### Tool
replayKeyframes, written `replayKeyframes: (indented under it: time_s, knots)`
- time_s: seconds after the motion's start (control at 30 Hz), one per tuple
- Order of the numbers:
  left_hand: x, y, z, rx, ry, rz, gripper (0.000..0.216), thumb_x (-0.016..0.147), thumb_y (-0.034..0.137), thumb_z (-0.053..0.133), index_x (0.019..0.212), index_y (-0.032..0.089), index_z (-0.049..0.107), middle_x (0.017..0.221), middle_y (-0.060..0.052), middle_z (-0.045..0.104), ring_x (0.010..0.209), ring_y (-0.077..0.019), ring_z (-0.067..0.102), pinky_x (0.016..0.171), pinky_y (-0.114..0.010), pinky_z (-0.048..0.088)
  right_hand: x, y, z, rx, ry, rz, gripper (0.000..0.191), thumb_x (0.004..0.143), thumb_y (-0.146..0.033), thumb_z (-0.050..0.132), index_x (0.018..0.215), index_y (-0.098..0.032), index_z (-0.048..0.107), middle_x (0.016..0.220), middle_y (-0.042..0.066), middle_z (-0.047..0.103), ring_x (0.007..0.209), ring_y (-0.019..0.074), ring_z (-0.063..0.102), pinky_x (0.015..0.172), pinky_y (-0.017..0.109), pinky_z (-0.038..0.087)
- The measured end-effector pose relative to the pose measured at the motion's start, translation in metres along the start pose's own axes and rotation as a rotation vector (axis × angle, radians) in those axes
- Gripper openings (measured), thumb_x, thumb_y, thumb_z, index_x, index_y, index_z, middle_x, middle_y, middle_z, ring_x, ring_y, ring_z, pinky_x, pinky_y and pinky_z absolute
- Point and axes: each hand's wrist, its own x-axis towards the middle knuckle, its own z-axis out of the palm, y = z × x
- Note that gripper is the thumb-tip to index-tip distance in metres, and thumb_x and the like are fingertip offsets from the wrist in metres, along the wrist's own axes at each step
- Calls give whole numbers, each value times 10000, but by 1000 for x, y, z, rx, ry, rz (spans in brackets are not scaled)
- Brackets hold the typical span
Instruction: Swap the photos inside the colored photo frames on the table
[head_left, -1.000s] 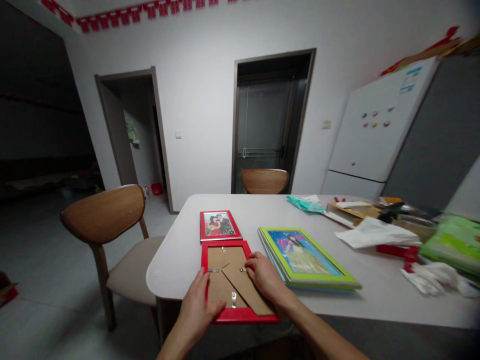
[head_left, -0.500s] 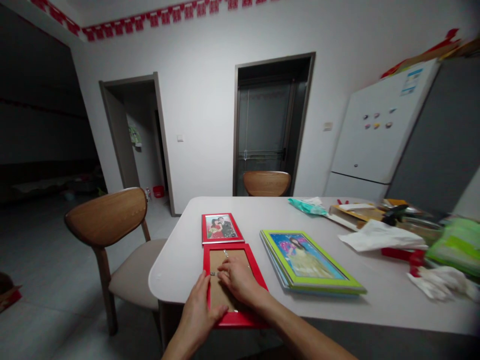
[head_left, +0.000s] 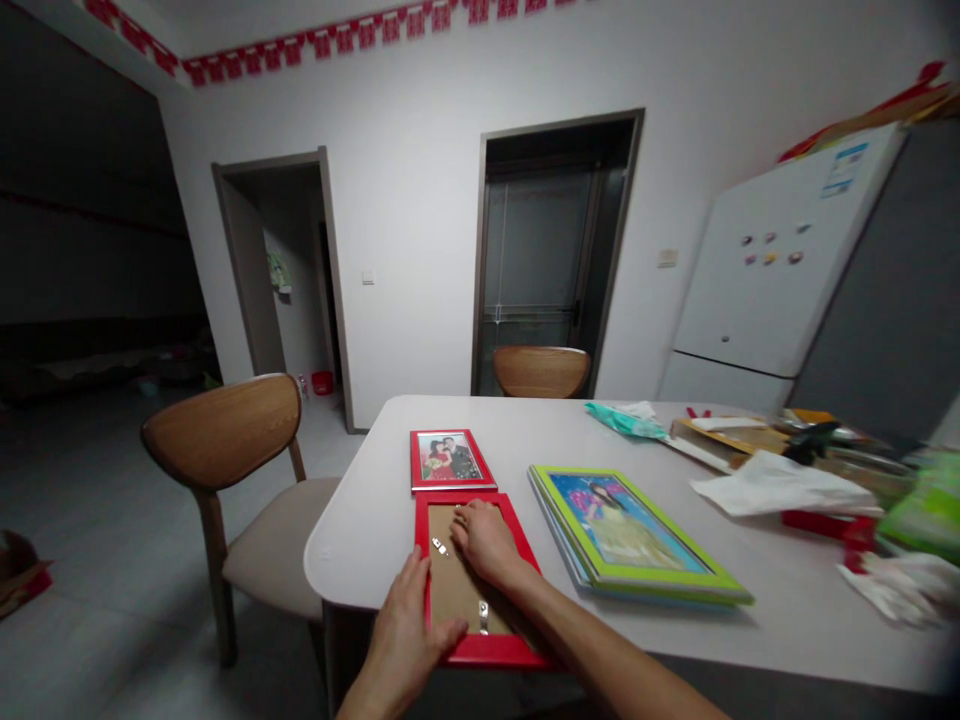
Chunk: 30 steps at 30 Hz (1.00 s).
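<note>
A red picture frame (head_left: pixel 495 650) lies back side up on the table's near edge, its brown backing board (head_left: pixel 452 590) showing. My left hand (head_left: pixel 409 625) holds its lower left corner, fingers along the left side and thumb on the bottom edge. At the top of the backing, the bent fingers of my right hand (head_left: pixel 486 540) are on a small metal clip, mostly hidden beneath them. Another metal clip (head_left: pixel 440 547) sits turned at an angle near the left side. A metal piece (head_left: pixel 484 617) is at the bottom. My right forearm covers the right side.
Beyond lies a second red frame (head_left: pixel 453 460) with a couple's photo. A stack topped by a lime-green frame (head_left: pixel 637 535) stands to the right. Papers (head_left: pixel 784 485), packaging and plastic bags crowd the table's right side. A wooden chair (head_left: pixel 225 430) stands at the left.
My right hand has moved from the left-side clip up to the top of the backing. The left clip now shows turned. My left hand still holds the frame; the view has shifted slightly.
</note>
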Motion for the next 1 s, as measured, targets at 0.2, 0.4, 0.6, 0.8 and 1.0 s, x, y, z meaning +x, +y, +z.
replayKeyframes:
  time_s: [0.2,0.4,0.6,0.8,1.0]
  knots:
    - [-2,7,0,-29,-9,-5,722,546,293,586,1213,113,376,1334,-108,301,1213,-233,286,1013,-328,205,13,16,3,-41,-6,94,284,772,-302,407,894,-186,635,955,107,553,903,222,463,726,308,337]
    - [-2,11,-1,-14,-15,0,728,559,293,579,1218,76,359,1332,-127,300,1215,-231,282,1014,-316,209,6,12,-4,-1,-17,52,303,757,-286,425,995,-216,599,970,89,561,918,222,468,757,318,349]
    - [-4,9,1,-10,-10,12,734,569,298,579,1225,65,347,1331,-144,295,1213,-240,282,1012,-333,217,-42,28,-44,311,-231,-238,316,686,-275,516,983,-213,603,1082,65,513,985,176,470,860,263,337]
    - [-2,3,5,9,1,25,724,570,328,573,1223,103,357,1336,-119,297,1216,-238,277,1010,-341,214,-68,24,-51,321,-304,-281,196,632,-274,588,810,-235,662,1104,59,487,1040,205,425,877,313,321]
    - [0,0,7,66,-11,31,727,585,338,556,1225,67,341,1331,-140,297,1217,-215,278,1011,-318,209,-65,25,-38,281,-190,-224,266,659,-277,550,907,-212,622,1136,73,462,1023,192,430,868,293,317]
